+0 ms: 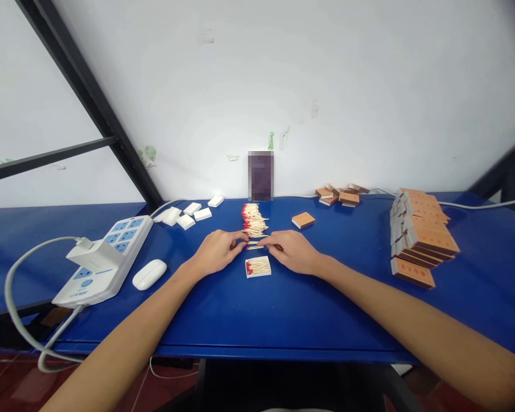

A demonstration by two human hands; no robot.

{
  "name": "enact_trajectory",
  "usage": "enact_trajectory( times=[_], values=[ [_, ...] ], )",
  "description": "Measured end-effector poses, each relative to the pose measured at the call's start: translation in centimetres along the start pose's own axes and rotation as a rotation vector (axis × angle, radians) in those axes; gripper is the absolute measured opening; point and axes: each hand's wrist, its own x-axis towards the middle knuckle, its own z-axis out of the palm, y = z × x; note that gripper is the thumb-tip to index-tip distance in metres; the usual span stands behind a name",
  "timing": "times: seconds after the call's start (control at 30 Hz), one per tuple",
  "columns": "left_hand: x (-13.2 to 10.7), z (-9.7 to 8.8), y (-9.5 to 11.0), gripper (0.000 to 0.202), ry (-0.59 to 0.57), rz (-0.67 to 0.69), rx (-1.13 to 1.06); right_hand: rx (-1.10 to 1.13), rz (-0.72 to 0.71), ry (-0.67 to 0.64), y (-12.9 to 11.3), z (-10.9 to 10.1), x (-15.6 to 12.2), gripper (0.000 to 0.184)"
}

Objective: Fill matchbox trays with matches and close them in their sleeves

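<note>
My left hand (220,252) and my right hand (295,252) face each other low over the table, fingers bent inward. A few loose matches (254,245) lie crosswise between them, my left fingertips at the red heads and my right fingertips at the plain ends. Just beyond my fingers is a long heap of matches (253,222), most of the red heads to the left. Nearer to me, a white matchbox tray (258,275) holds several matches, heads left. The undersides of my fingertips are hidden.
Several white trays (203,214) lie at back left. One orange matchbox cover (303,220) sits right of the heap, more covers (349,198) behind. Stacked matchboxes (431,229) stand far right. A power strip (111,252) and white case (150,274) are left on the blue table (326,320).
</note>
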Motion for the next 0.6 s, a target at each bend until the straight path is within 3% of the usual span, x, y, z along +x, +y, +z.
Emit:
enact_trajectory(
  times=[0.3, 0.6],
  values=[
    [0.02, 0.0, 0.26, 0.028, -0.001, 0.011, -0.004, -0.058, 0.149, 0.066, -0.02, 0.09, 0.36, 0.034],
    [-0.04, -0.05, 0.21, 0.027, -0.019, 0.031, -0.027, -0.048, 0.132, 0.067, 0.02, 0.07, 0.29, 0.033]
  ],
)
